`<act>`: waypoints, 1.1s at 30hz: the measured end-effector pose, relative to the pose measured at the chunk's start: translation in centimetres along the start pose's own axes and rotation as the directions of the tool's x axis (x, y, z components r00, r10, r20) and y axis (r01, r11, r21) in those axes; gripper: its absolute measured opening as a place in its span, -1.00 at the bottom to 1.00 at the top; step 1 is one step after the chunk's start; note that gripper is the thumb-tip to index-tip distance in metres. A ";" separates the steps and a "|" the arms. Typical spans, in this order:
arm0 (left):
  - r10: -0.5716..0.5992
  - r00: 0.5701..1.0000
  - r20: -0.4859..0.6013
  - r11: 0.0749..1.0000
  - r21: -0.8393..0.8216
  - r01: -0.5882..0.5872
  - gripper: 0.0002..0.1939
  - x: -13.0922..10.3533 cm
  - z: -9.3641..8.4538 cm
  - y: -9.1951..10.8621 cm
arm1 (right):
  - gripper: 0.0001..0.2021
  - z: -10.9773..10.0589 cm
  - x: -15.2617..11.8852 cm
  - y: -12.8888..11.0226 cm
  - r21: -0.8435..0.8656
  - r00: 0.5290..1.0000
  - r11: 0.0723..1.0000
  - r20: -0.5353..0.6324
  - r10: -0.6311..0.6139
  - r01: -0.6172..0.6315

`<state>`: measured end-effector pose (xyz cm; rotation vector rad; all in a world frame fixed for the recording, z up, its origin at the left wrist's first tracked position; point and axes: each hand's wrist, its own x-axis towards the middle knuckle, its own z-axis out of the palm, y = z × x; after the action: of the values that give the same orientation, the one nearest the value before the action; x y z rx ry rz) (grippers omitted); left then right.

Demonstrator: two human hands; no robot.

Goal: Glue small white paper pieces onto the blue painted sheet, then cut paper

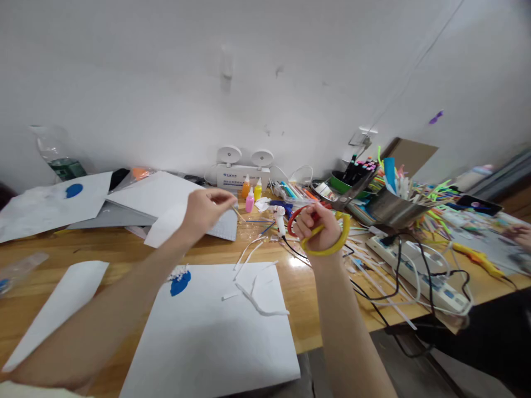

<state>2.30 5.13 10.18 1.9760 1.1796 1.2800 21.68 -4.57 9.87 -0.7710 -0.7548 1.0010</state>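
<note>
My left hand (209, 213) is raised over the table with thumb and forefinger pinched together. A thin tan stick (239, 214) shows just below those fingertips; whether it is in the pinch I cannot tell. My right hand (318, 228) is closed around scissors (343, 236) with red and yellow handles. Below my hands lies a white sheet (207, 342) with a blue patch (180, 283) edged by white crumbs at its upper left. White fuzzy strips (259, 307) and a small white piece (228, 297) rest on its right half.
Small paint bottles (249, 200), a white glue gun (279, 218) and pens are at the back. A power strip (418, 276) with tangled cables and a metal holder (390, 207) of craft sticks stand right. More paper (62, 309) lies left. Another person's hand (518, 235) is far right.
</note>
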 end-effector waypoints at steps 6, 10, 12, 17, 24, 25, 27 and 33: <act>-0.024 0.988 -0.151 0.996 0.084 0.037 -0.82 6.1 -1.6 -5.0 | -0.85 0.9 -1.8 3.3 -0.839 0.967 0.483 0.197 -0.163 0.253; -0.036 0.998 0.043 0.999 -0.031 0.037 -0.70 4.2 0.0 -6.9 | -0.78 2.2 -3.0 5.2 -0.872 0.895 0.207 0.414 -0.169 0.443; -0.004 0.990 0.137 0.992 -0.127 0.022 -0.85 2.3 1.0 -7.1 | -0.78 2.8 -3.4 5.7 -0.844 0.878 0.244 0.452 -0.155 0.478; -0.001 0.963 0.269 0.926 -0.364 0.102 -0.62 -2.9 2.9 -5.1 | -0.84 4.4 -3.7 5.3 -0.565 0.924 0.793 0.383 0.007 0.229; 0.198 0.526 0.827 0.206 -0.560 0.803 -0.40 -11.9 6.8 1.9 | -0.81 6.4 -0.4 2.7 0.306 0.887 0.936 0.461 0.017 -0.176; 0.215 0.500 0.839 0.225 -0.541 0.811 -0.38 -12.9 7.3 2.6 | -0.82 6.4 0.1 2.5 0.354 0.891 0.918 0.454 -0.004 -0.176; 0.106 0.513 0.852 0.308 -0.518 0.798 -0.45 -14.2 8.1 3.6 | -0.81 6.0 1.0 2.1 0.417 0.903 0.893 0.429 -0.030 -0.168; -0.164 0.438 0.884 0.364 -0.358 0.860 -0.63 -15.1 8.1 2.8 | -0.84 3.5 2.0 2.2 0.435 0.939 0.894 0.339 -0.055 -0.104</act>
<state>7.98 -9.04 1.82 0.9492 0.5590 0.3290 18.55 -1.26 10.23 -0.2020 -0.7705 1.2948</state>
